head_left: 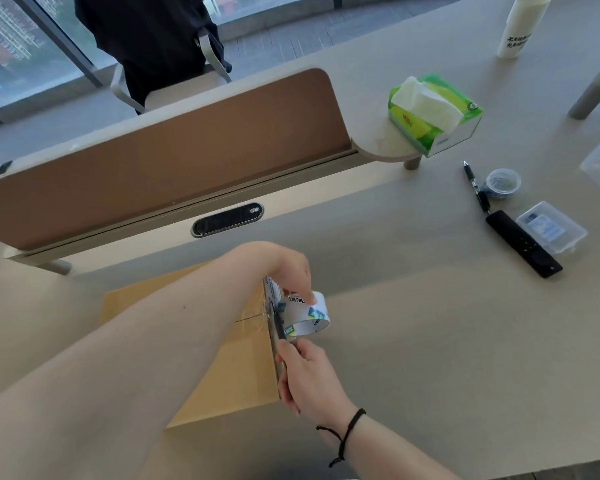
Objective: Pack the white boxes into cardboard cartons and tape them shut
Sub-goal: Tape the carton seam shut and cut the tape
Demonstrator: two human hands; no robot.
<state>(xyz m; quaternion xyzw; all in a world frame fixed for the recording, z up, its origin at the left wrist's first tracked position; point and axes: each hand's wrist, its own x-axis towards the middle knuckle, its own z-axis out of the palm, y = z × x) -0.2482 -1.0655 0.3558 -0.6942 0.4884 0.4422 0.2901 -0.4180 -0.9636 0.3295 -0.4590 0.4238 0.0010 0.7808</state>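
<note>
Carton (222, 375) largely under the left forearm; bottle (520, 26) top cut off.

a wide beige table (413, 306) carries everything. near its front edge sits a closed cardboard carton (229, 372). far to the right lie a black pen (476, 187), a small round tub of clips (502, 184), a black remote (523, 243) and a clear plastic case (551, 231). a white bottle (520, 26) stands at the far right. a tissue box (433, 114) sits on a small raised shelf (378, 143) beside a brown divider panel (160, 157).

Beige table (430, 323), brown divider panel (174, 161), daylit windows (21, 46) behind (chair (125, 88) nearby).
</note>
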